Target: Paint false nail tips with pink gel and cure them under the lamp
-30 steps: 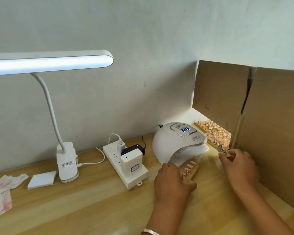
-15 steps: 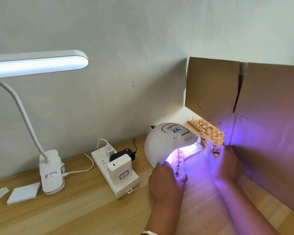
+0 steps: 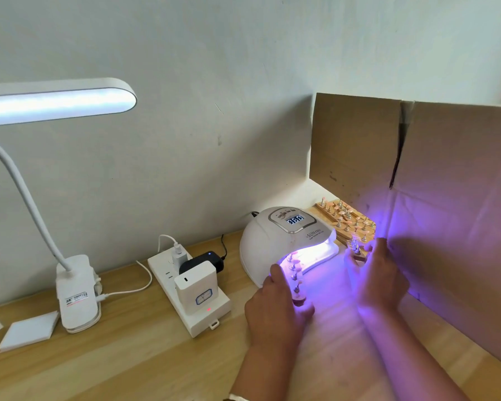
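Under violet light, a person's left hand [image 3: 275,311] grips the near end of a wooden strip of nail tips [image 3: 296,280], whose far end sits in the glowing mouth of the white curing lamp [image 3: 275,230]; the right hand [image 3: 381,280], blurred and well apart from the left, appears to pinch a second strip [image 3: 357,253] just right of the lamp; more strips [image 3: 348,217] lie behind, beside a cardboard box [image 3: 451,227] on the wooden desk [image 3: 128,366].

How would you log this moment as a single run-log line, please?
step: curing | curing lamp: lit violet | left hand: holds nail-tip strip at lamp mouth | right hand: holds second strip by other strips
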A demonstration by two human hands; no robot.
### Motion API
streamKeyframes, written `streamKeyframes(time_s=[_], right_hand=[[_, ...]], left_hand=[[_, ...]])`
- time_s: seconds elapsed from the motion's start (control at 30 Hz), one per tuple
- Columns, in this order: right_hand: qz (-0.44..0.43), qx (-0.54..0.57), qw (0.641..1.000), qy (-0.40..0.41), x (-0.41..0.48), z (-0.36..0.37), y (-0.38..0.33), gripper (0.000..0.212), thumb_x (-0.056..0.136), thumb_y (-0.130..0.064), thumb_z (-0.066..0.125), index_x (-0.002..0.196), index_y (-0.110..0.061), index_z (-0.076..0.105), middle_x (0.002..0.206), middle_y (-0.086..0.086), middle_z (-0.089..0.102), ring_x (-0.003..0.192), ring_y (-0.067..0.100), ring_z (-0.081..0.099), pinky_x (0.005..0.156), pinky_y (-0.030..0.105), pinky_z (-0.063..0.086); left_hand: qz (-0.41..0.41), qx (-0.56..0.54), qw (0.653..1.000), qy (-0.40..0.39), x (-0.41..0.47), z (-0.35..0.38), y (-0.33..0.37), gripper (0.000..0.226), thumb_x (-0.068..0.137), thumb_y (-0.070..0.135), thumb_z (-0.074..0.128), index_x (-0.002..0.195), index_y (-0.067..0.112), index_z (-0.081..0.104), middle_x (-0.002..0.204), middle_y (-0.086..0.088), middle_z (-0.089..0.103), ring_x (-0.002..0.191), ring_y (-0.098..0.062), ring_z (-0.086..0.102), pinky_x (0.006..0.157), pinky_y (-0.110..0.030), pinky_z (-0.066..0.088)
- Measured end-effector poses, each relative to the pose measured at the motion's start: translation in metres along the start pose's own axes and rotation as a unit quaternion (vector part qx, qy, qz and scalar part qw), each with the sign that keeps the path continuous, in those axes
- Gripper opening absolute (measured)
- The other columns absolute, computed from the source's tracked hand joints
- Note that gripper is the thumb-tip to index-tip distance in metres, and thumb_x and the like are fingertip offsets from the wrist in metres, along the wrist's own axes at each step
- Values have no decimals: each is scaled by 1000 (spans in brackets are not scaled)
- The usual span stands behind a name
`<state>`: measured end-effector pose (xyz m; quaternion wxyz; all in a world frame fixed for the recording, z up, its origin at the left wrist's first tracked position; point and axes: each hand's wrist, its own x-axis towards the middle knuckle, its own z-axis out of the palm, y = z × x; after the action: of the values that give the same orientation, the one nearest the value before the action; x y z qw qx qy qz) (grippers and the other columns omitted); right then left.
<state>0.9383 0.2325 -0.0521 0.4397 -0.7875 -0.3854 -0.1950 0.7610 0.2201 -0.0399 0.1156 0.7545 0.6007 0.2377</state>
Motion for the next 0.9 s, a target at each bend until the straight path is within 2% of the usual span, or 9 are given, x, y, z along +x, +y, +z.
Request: streamKeyframes(time_s=[0.1,0.17,0.27,0.4,0.6,0.67,0.73,0.83,0.9], right_hand=[[-46,-8,999,-16,0,0,-4,29,79,-12,84,86,-1,58,75,20,66,65,41,67,51,35,41],[-72,-16,997,-27,0,-1,-5,29,78,-10,85,85,-1,58,73,20,66,62,40,67,49,37,44],[-76,-57,993,-65,2,1,-5,27,84,-14,81,91,-2,58,76,19,67,66,40,67,51,36,41],[-23,-96,986,-138,6,6,-2,33,94,-30,67,106,-6,49,94,19,69,90,40,66,59,38,35],[16,-171,966,-194,23,16,-4,47,101,-27,58,129,1,32,115,19,66,103,38,67,70,41,49],[27,-176,961,-213,33,22,-7,40,105,-22,51,131,1,32,120,18,64,107,37,66,76,41,52],[63,-139,964,-216,41,25,-12,36,108,-21,42,135,1,35,123,21,63,111,40,64,83,42,50],[87,-135,969,-190,48,29,-13,34,105,-14,47,132,3,35,121,20,65,109,37,67,84,41,52],[99,-140,963,-206,47,24,-16,37,102,-5,43,136,4,32,124,19,64,111,35,67,88,40,52]], left_hand=[[39,8,999,31,0,-1,-3,44,87,41,55,125,22,40,109,5,66,96,-23,66,64,-30,36],[64,28,993,98,1,-4,-4,37,87,44,66,112,19,56,89,3,72,77,-20,70,56,-27,43],[97,68,984,132,5,-9,-2,41,46,37,98,60,15,66,41,-1,57,32,-17,55,32,-16,32],[85,88,985,120,12,-11,-4,46,23,24,100,46,14,62,34,-1,50,26,-15,50,28,-14,28],[91,94,988,87,9,-8,-8,36,42,31,96,59,16,68,43,0,58,35,-16,57,34,-17,32],[79,90,990,70,7,-10,-9,30,59,36,89,76,17,72,55,-1,65,47,-16,64,41,-20,35],[83,77,991,72,6,-14,-10,29,60,37,88,75,19,72,56,0,66,49,-17,64,41,-21,37],[105,37,993,36,3,-12,-12,25,91,38,60,105,17,65,94,-4,72,88,-25,68,64,-27,35],[102,21,995,-4,1,-11,-14,28,95,37,53,110,16,63,105,-5,70,98,-28,66,70,-29,33]])
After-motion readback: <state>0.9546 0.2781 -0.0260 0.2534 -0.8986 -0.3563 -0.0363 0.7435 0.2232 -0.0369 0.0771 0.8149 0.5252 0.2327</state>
